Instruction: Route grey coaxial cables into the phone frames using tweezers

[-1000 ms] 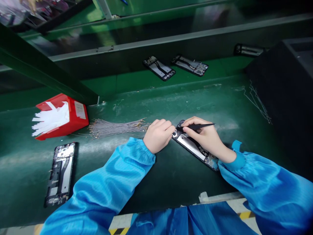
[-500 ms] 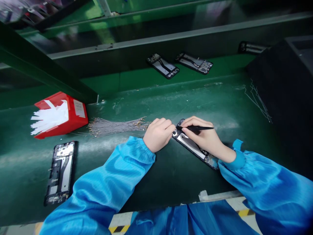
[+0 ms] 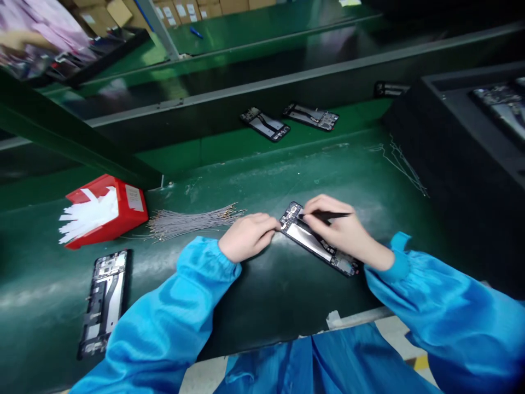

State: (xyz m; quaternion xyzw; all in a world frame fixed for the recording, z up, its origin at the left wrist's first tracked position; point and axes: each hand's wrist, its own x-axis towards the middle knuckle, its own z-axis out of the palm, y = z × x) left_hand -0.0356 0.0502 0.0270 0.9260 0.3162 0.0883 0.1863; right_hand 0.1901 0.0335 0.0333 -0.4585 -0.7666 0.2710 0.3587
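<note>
Pinching a thin black tool (image 3: 328, 216) between thumb and fingertips, the right hand (image 3: 342, 230) rests over the upper end of an opened phone (image 3: 318, 246) that lies slantwise on the green bench (image 3: 287, 284); the tool's tip points into the small parts at that end; the left hand (image 3: 246, 238) is loosely curled with its fingertips touching the phone's near top corner, steadying it.

By the look of it the phone is light, flat and stiff, but its exposed insides are delicate; it would best be gripped by its long outer edges or held down at a corner, never by the bare boards and connectors; on the smooth bench it would likely slide if pushed sideways.

Just beyond the left hand lies a bundle of thin wires (image 3: 192, 221), probably soft and easily bent; further left sits a red box (image 3: 109, 210) of white strips, and nearer the left elbow a second opened phone (image 3: 102, 301); well ahead of both hands two more phones (image 3: 289, 121) lie on the far strip.
</note>
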